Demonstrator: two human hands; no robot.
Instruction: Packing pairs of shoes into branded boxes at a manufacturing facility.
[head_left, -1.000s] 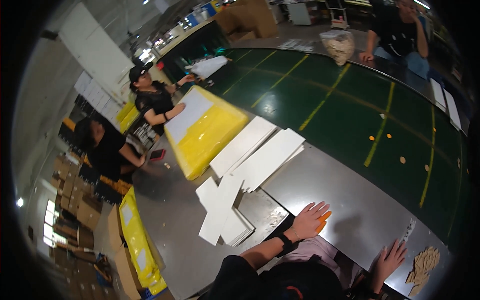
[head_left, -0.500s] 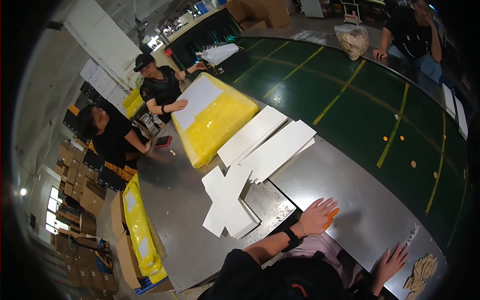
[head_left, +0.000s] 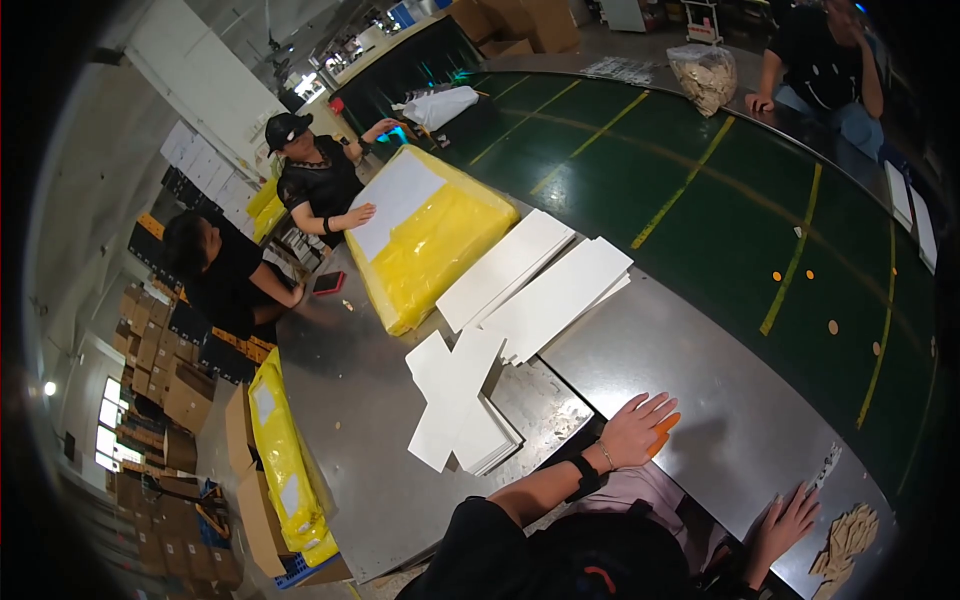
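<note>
My left hand (head_left: 634,430) lies flat, fingers spread, on the grey metal table (head_left: 700,360), covering an orange object (head_left: 664,430) that peeks out by the fingertips. A dark band circles that wrist. My right hand (head_left: 788,520) rests open on the table's near edge, next to a pile of small tan cut-out pieces (head_left: 848,538). Left of my left hand lies a stack of flat white die-cut cardboard blanks (head_left: 455,395). Two longer white board stacks (head_left: 545,285) lie beyond it.
A yellow plastic-wrapped bundle (head_left: 435,240) topped with white sheets sits further left; a person in black (head_left: 318,180) touches it, another person (head_left: 225,275) sits nearby. A green conveyor belt (head_left: 760,200) runs right. A third person (head_left: 830,60) stands beside a clear bag (head_left: 705,72). Cartons line the floor.
The view has tilted slightly, shifting everything down and right in the picture. Both my hands stay flat on the table in the same places.
</note>
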